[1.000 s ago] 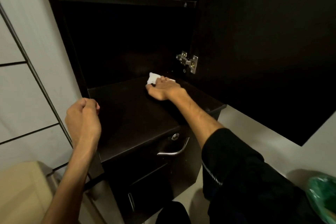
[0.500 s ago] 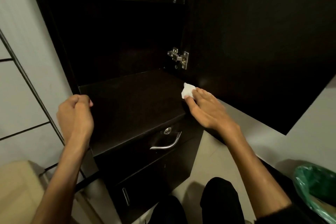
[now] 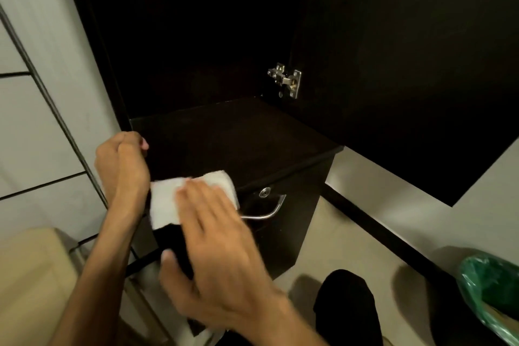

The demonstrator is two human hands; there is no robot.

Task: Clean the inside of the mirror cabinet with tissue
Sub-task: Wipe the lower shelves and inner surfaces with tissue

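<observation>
Right hand [image 3: 213, 239], fingers flat, presses tissue [image 3: 168, 199] at the shelf [image 3: 238, 135] front edge; left hand [image 3: 123, 166] fisted, empty. Upper shelves likely remain.

Dark brown-black cabinet [image 3: 230, 146] fills the centre; plain white tissue [image 3: 168, 199] at lower centre; silver hinge [image 3: 286, 80] and handle [image 3: 266, 211]; green bin liner [image 3: 488, 289] lower right; pale grey wall [image 3: 36, 109] with dark lines, left.

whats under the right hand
The white tissue lies under the fingers of the right hand, at the front edge of the dark cabinet shelf. Part of the tissue and the cabinet front below are covered by the hand.
</observation>
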